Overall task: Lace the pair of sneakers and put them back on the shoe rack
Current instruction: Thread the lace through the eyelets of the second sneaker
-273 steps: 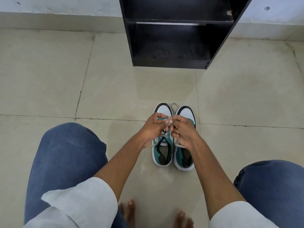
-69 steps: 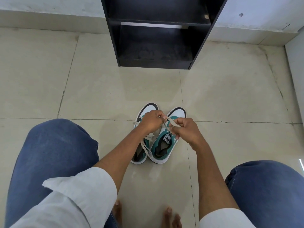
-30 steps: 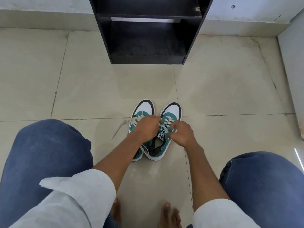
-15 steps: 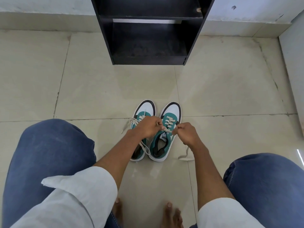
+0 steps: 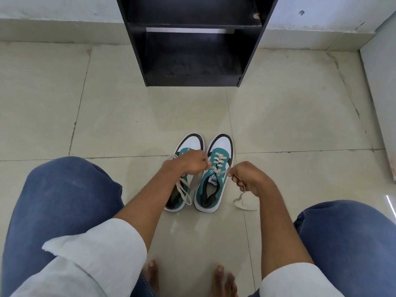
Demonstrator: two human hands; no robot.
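Sneakers: two teal-and-white low-tops with black toe trim stand side by side on the tiled floor [image 5: 120, 116], toes toward the shoe rack.
Right sneaker [image 5: 214, 179]: laced in cream crossings up to the top eyelets; the tongue label and dark insole are visible.
Left sneaker [image 5: 188, 144]: partly hidden under the left wrist; its white toe cap shows, and loose cream lace trails along its inner side and out past its outer edge.
Left hand [image 5: 191, 162]: clenched, fingertips pinching one end of the right sneaker's lace [image 5: 218, 160] just beside the top crossings.
Right hand [image 5: 248, 179]: closed on the other lace end, pulled out to the right of the shoe; the free tail [image 5: 241, 202] hangs from the fist and curls on the floor.
Shoe rack [image 5: 192, 41]: black, open-fronted, standing against the wall well beyond the sneakers; the two shelves in view hold nothing.
Person: seated or crouched, knees in blue jeans [image 5: 64, 200] at either side, white sleeves [image 5: 96, 258] rolled up the forearms, bare toes [image 5: 220, 277] at the lower edge.
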